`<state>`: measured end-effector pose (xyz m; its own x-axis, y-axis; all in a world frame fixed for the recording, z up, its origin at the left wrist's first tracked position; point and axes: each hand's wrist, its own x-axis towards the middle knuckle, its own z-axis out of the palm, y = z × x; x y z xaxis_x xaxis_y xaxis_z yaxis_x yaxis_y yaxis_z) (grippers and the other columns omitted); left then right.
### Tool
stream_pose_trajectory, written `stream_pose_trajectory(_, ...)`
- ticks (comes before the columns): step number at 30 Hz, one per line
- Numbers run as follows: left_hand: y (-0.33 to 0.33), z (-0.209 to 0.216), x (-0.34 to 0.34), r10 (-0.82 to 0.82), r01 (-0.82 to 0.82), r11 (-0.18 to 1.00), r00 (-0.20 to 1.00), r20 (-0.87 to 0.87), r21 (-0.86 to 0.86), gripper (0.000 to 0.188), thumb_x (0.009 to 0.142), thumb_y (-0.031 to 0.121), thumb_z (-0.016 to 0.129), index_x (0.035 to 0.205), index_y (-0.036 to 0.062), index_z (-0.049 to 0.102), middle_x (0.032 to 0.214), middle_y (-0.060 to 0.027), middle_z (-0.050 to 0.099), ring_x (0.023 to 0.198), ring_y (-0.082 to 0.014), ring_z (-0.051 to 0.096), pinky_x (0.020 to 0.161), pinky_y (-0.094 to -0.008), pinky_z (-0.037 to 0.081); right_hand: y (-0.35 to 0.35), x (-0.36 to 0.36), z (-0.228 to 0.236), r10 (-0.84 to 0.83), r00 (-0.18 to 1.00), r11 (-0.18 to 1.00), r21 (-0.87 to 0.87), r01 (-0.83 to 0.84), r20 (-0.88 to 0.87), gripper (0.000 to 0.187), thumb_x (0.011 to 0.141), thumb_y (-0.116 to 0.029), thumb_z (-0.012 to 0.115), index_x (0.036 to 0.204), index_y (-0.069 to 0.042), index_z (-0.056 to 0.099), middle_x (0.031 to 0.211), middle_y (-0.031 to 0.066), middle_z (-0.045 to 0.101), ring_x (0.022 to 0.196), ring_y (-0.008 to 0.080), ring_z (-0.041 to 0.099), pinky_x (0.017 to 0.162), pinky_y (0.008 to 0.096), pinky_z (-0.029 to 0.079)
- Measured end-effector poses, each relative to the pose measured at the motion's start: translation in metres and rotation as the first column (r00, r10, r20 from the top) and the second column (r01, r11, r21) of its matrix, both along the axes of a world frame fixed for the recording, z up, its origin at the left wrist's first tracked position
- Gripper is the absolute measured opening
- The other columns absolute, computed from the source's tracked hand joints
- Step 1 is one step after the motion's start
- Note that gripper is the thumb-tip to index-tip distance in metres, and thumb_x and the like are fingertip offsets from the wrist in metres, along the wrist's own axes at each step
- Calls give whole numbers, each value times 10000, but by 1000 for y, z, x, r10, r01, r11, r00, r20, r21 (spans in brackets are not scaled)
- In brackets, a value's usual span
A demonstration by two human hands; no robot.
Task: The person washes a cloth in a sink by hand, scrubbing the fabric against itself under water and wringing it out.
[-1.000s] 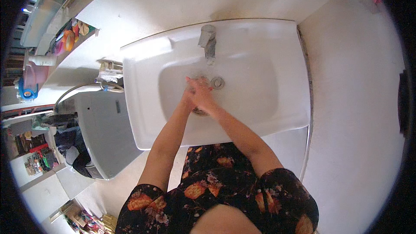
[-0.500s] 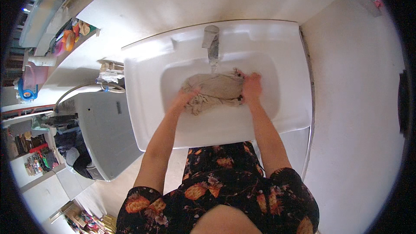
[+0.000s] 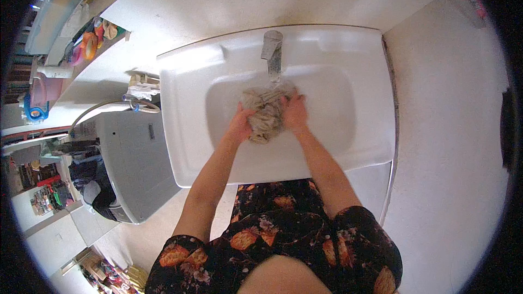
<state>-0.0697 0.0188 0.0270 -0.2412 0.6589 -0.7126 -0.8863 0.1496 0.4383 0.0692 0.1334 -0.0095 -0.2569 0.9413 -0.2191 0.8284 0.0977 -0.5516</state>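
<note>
A crumpled beige-grey cloth [image 3: 264,115] is bunched up in the basin of a white sink [image 3: 190,152], just below the metal faucet [image 3: 273,57]. On its left side my left hand [image 3: 240,124] grips the bundle with the fingers curled onto it. From the right my right hand [image 3: 295,111] presses around the cloth, slightly smeared by motion. Both hands squeeze the bundle between them. The folds hide some of the fingertips. Whether water runs from the faucet I cannot tell.
Left of the sink stands a grey washing machine [image 3: 136,163] with dark clothes [image 3: 98,188] beside it. A hose [image 3: 103,108] curves above the machine. A shelf at the upper left holds a pink container [image 3: 46,90] and several small items. A white wall [image 3: 447,147] rises on the right.
The cloth was spread wide between my hands and is now gathered into a compact bundle. My right hand has moved left and my left hand slightly right, so they are closer together.
</note>
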Motion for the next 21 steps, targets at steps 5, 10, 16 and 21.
stream_pose_trajectory(5, 2, -22, -27, -103, 81, 991, 971, 214, 107, 399, 937, 345, 461, 1249, 95, 464, 1223, -100, 525, 1131, -262, 503, 953, -418, 434, -58, -55, 52, 447, 881, 891, -12, -454, -153, 447, 826, -235, 560, 1215, -45, 448, 1152, 212, 504, 1008, 386, 533, 885, 466, 432)
stream_pose_trajectory(10, 8, -20, -15, -188, 149, 973, 953, 236, 174, 427, 941, 403, 456, 1216, 77, 487, 1169, -100, 561, 1113, -256, 520, 948, -414, 443, -69, -70, 104, 690, 662, 724, 296, -623, -294, 256, 792, -256, 592, 962, -66, 592, 1012, 165, 580, 902, 348, 575, 824, 460, 442)
stream_pose_trajectory(16, 29, 3, 2, -67, 44, 988, 986, 155, 148, 395, 929, 352, 497, 1199, 63, 492, 1124, -105, 589, 1092, -263, 539, 936, -421, 460, 42, -16, 51, 426, 899, 898, 72, -434, 104, 412, 894, -427, 468, 857, -52, 635, 940, 147, 616, 952, 315, 578, 704, 461, 497)
stream_pose_trajectory(21, -7, -5, -40, 41, -10, 992, 969, -242, 127, 600, 869, 46, 570, 1355, 171, 242, 1294, -115, 447, 1167, -299, 482, 939, -534, 435, 44, 22, 28, 144, 908, 974, -105, -200, -394, 353, 911, -347, 452, 1037, -30, 543, 1123, 192, 545, 1023, 339, 546, 793, 453, 481)
